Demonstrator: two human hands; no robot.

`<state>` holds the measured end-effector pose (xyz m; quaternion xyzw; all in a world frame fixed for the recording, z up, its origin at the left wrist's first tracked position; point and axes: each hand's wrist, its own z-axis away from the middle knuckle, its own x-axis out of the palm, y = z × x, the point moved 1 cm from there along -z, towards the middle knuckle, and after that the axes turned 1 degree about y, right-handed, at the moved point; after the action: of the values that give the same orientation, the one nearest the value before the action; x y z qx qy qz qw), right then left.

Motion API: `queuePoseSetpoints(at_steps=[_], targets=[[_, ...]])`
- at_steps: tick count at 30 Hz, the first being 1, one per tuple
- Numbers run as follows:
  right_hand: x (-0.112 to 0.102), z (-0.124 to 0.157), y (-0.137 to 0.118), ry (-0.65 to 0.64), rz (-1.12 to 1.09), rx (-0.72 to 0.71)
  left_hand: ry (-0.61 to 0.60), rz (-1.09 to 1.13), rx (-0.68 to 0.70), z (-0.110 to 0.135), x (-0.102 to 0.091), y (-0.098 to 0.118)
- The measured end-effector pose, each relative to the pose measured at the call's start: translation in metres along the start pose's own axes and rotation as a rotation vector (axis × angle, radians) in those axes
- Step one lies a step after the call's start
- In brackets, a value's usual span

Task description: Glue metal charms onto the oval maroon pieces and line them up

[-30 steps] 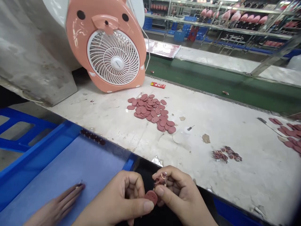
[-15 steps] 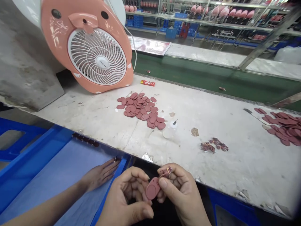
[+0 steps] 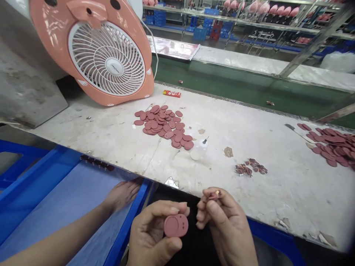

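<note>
Between the thumb and fingers of my left hand [image 3: 155, 232] is a flat reddish-brown oval piece [image 3: 175, 225], with a round recess and small holes facing up. My right hand [image 3: 229, 223] pinches a small brown figurine [image 3: 214, 195] with a light-coloured detail; its shape is partly covered by the fingers. The two hands are apart, in front of the table edge. Beyond them on the table lies a small cluster of similar brown figurines [image 3: 251, 167]. A pile of reddish-brown ovals [image 3: 165, 125] sits farther back.
An orange animal-shaped fan [image 3: 111, 62] stands at the back left. Near the ovals are a small clear bottle with a dark tip [image 3: 200, 147] and a red-yellow packet [image 3: 172, 94]. More ovals [image 3: 332, 144] lie at right. Another person's arm [image 3: 91, 218] reaches into a blue crate [image 3: 63, 199].
My hands have separated, the right moving away rightward with the figurine. The oval piece has turned and stays in my left hand. The other person's hand has shifted slightly toward the table edge.
</note>
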<state>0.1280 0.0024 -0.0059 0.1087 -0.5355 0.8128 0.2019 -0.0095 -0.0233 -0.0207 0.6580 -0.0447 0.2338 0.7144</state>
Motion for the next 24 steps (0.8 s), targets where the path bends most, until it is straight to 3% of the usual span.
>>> queuePoseSetpoints(at_steps=[4, 7, 10, 13, 18, 24], targets=[[-0.012, 0.0, -0.011, 0.036, 0.062, -0.016, -0.25, 0.282, -0.193, -0.001, -0.005, 0.003], [-0.017, 0.003, -0.016, -0.067, 0.113, -0.017, -0.358, 0.402, -0.253, -0.005, -0.008, 0.002], [-0.019, 0.008, -0.021, -0.186, 0.192, -0.026, -0.376, 0.468, -0.389, -0.005, -0.008, 0.002], [-0.019, 0.014, -0.03, -0.222, 0.33, -0.032, -0.399, 0.515, -0.572, -0.004, -0.008, 0.004], [-0.015, 0.015, -0.046, -0.288, 0.529, -0.114, -0.328, 0.508, -0.776, -0.001, -0.008, 0.009], [-0.007, 0.005, -0.06, -0.545, 0.645, -0.244, -0.349, 0.435, -0.849, 0.001, -0.003, 0.012]])
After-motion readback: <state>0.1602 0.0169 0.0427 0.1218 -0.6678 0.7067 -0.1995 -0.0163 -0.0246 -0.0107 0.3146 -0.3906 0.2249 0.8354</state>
